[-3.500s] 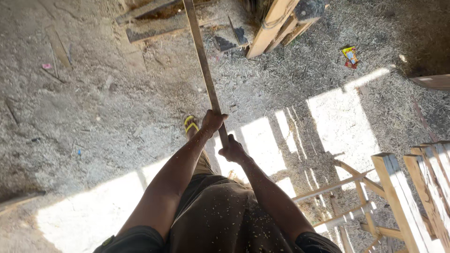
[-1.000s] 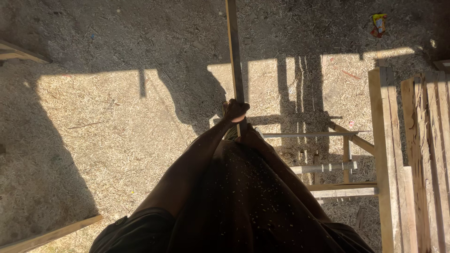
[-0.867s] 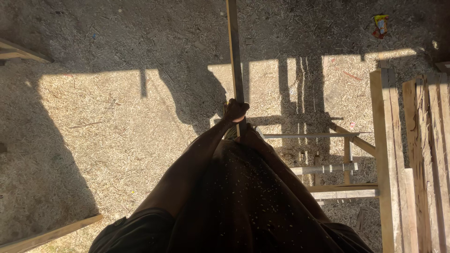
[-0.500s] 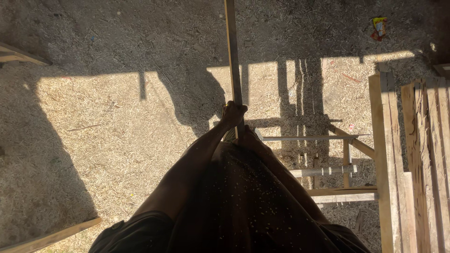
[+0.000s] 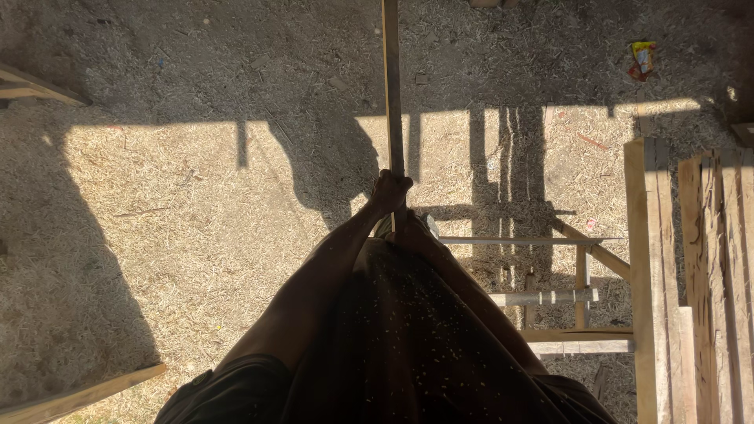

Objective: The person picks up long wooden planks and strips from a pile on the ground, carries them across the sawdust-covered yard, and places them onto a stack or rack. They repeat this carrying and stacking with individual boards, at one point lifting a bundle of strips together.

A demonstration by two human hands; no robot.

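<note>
Dark apron (image 5: 408, 338) in front, left hand (image 5: 390, 191) wrapped round thin wood strip (image 5: 391, 86), right hand (image 5: 408, 226) just below it, grip unclear in shadow, strip running away over sawdust floor (image 5: 181, 204), wood frame (image 5: 581, 275) right, wrapper (image 5: 642, 60) far right

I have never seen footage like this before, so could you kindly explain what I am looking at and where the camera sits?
The camera sits on a person's head, looking straight down past their dark clothing. Both bare arms reach forward: the left hand grips a long thin wooden slat that runs away up the picture, and the right hand holds it just below, in shadow. Underneath is ground covered in pale wood shavings. A wooden frame of rough boards stands on the right, and a small colourful wrapper lies beyond.
</note>
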